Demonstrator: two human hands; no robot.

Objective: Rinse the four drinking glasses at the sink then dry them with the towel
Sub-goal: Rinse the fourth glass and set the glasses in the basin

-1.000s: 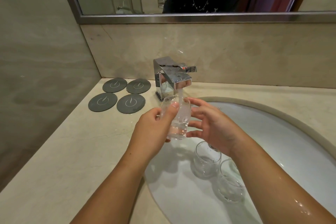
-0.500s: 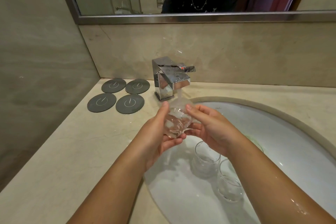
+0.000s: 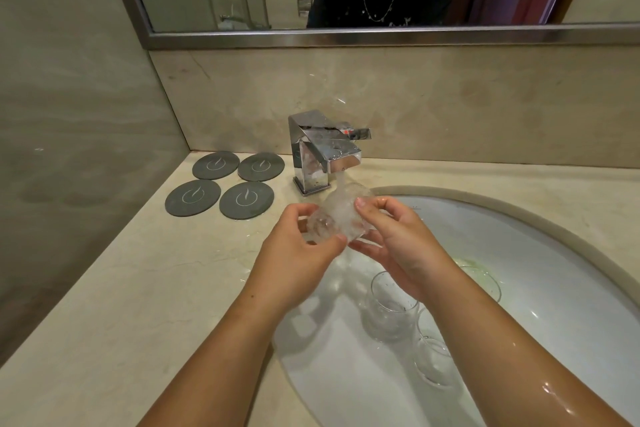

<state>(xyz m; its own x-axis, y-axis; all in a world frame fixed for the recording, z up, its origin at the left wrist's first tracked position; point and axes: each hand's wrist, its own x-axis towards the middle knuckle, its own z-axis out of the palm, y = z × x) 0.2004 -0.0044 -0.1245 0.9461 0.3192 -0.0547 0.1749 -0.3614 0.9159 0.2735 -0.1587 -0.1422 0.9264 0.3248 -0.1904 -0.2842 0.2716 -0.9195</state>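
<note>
In the head view, both hands hold one drinking glass (image 3: 334, 218) under the spout of the chrome faucet (image 3: 325, 152), above the left part of the white sink (image 3: 571, 253). The glass is tilted, its base toward the left hand (image 3: 298, 250) and its mouth up toward the spout, and water runs over it. The left hand's fingers are curled around the base end, with the thumb on top. The right hand (image 3: 398, 246) grips the other side, thumb on the upper wall and fingers below. In the basin, just under the right wrist, a second glass (image 3: 391, 312) stands upright, and a third glass (image 3: 433, 357) is near it, partly hidden by the right forearm. Four dark round coasters (image 3: 221, 184) lie on the beige counter (image 3: 138, 305), left of the faucet. The right forearm is wet.
</note>
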